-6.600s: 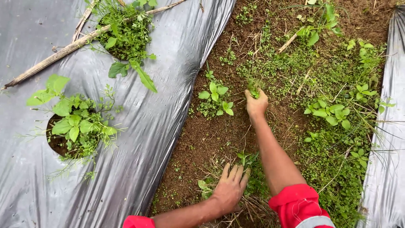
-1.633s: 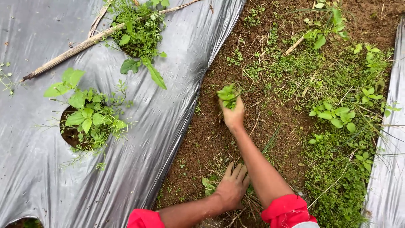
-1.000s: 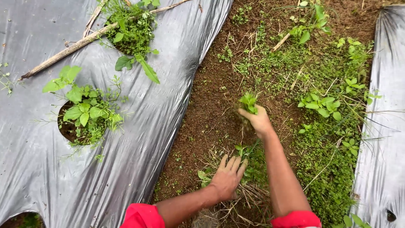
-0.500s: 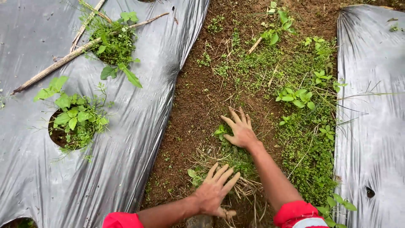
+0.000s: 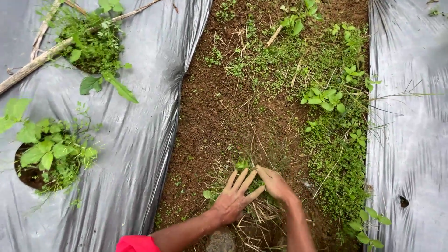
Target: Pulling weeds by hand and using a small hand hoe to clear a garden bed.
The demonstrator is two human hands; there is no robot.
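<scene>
1. Since half a second ago, the right hand (image 5: 275, 183) has been drawn back toward the body, and it is now placed just beside the left hand (image 5: 233, 198); the view has been shifted so the soil strip (image 5: 224, 112) sits further up
2. The left hand is laid flat with fingers spread on a heap of pulled weeds and dry stalks (image 5: 254, 212); nothing is enclosed by its grip
3. The right hand is seen palm-down with fingers loosely extended over the same heap; its grip is open, and nothing is held in it
4. A small green sprig (image 5: 241, 164) is found just ahead of the left fingertips, between both hands, so it lies about equally near to each
5. The strip is bordered by grey plastic sheeting (image 5: 140, 140) on both sides; standing leafy weeds (image 5: 322, 98) are left well ahead, on the right hand's side
</scene>
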